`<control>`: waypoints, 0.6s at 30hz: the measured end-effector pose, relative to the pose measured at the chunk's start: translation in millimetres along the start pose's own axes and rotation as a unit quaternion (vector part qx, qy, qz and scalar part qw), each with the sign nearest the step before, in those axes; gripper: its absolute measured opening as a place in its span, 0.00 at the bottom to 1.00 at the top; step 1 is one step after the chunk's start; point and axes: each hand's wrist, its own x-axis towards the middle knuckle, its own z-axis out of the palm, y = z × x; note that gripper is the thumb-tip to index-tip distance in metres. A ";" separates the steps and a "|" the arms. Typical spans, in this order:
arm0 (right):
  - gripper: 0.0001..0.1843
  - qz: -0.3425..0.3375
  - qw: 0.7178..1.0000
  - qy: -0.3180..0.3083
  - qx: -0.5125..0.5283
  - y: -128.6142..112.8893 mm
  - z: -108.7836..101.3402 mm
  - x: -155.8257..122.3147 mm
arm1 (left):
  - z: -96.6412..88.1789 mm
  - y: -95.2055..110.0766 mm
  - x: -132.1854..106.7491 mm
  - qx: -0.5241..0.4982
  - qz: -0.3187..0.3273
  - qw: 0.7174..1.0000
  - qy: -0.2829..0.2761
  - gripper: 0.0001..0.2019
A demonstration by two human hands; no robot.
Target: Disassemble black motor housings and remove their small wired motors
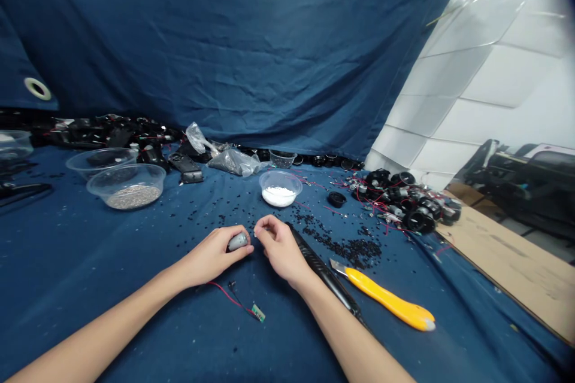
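My left hand [215,256] is closed around a small grey cylinder [238,242] that looks like a small electric motor. Red and black wires trail from under that hand to a small green circuit board [257,312] on the cloth. Just to the right, my right hand [282,250] has its thumb and forefinger pinched together; whatever is between them is too small to make out. Beneath the right forearm lies a long black ribbed handle [321,269], partly covered. A yellow utility knife [389,297] with its blade out rests to the right of it.
Small black pieces [354,251] are scattered over the blue cloth. Clear bowls hold white bits [279,195] and small metal parts [133,196]. Piles of black parts lie back left [117,130] and right with wires [408,200]. Cardboard [503,257] lies at the far right.
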 end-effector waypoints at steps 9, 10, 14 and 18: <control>0.07 0.013 0.999 -0.002 0.041 5.9 6.4 1.3 | -0.9 3.5 -2.6 -0.009 -0.004 1.000 -0.002 0.14; 0.07 0.012 0.999 0.000 0.041 5.9 6.5 1.5 | -0.9 3.8 -2.8 -0.007 -0.005 1.000 0.001 0.15; 0.08 0.011 0.999 0.006 0.041 5.5 6.5 1.6 | -0.9 4.8 -2.7 -0.001 -0.001 1.000 0.001 0.16; 0.09 0.010 0.999 0.006 0.045 6.6 6.3 2.1 | -0.5 4.3 -2.5 -0.004 0.003 1.000 0.006 0.14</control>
